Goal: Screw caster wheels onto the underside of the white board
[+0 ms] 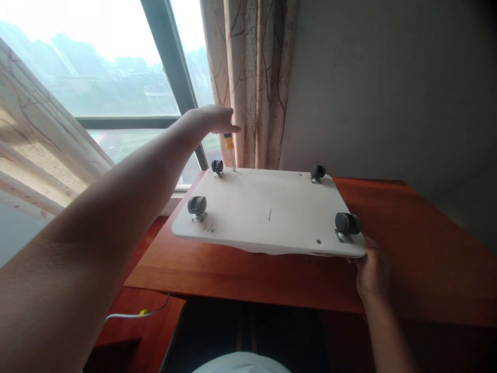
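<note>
A white board (252, 207) with rounded corners lies with its underside up, a caster wheel (197, 205) at each corner. Screw holes dot it, and a short dark line marks its middle. My left hand (220, 119) is closed around the handle of a yellow and black screwdriver (229, 142). The screwdriver stands nearly upright, its tip at a hole by the far left caster (217, 167). At the near right corner, beside another caster (347, 224), my right hand (373, 267) grips the board's edge; some of its fingers are hidden underneath.
Under the board is a reddish-brown wooden table (419, 248). Behind stand a window (116, 77) and patterned curtains (252, 77), with a grey wall (388, 93) to the right. A white cable (124, 315) with a yellow tie lies on a lower wooden surface (155, 326) at left.
</note>
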Tool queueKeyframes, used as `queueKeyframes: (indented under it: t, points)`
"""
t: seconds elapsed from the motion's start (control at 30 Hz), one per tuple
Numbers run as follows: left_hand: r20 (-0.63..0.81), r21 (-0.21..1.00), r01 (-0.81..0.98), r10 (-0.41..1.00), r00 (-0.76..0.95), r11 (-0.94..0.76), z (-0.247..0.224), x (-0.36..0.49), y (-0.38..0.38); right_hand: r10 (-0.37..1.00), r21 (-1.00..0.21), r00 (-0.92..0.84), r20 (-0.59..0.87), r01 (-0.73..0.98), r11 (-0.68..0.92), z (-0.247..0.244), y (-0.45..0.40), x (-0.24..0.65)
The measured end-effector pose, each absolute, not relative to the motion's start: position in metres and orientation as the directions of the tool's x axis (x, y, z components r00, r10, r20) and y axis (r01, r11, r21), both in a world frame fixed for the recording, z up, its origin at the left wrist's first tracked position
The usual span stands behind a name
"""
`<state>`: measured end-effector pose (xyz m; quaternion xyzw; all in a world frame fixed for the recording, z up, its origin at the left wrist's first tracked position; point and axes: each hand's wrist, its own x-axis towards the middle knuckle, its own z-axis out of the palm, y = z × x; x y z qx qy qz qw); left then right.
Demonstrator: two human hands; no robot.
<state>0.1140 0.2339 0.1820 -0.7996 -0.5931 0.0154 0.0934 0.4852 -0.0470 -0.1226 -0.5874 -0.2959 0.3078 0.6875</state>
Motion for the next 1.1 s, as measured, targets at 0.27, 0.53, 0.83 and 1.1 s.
queueKeyframes:
  t: [0.27,0.53,0.83,1.1]
  points:
    - [-0.021,-0.26,0.907,0.941,0.337,-0.331,0.188,0.112,0.24,0.776,-0.988,0.628,0.057,-0.077,0.135,-0.122,-0.048,0.484]
    - [-0.033,-0.202,0.888,0.909,0.416,-0.413,0.188,0.089,0.245,0.777,-0.988,0.628,0.045,-0.088,0.128,-0.124,-0.048,0.485]
    - [-0.006,-0.216,0.818,0.839,0.545,-0.533,0.188,0.09,0.241,0.776,-0.987,0.629,0.05,-0.088,0.135,-0.126,-0.047,0.486]
    - [0.051,-0.249,0.842,0.862,0.504,-0.478,0.185,0.08,0.226,0.77,-0.985,0.636,0.053,-0.093,0.145,-0.123,-0.048,0.485]
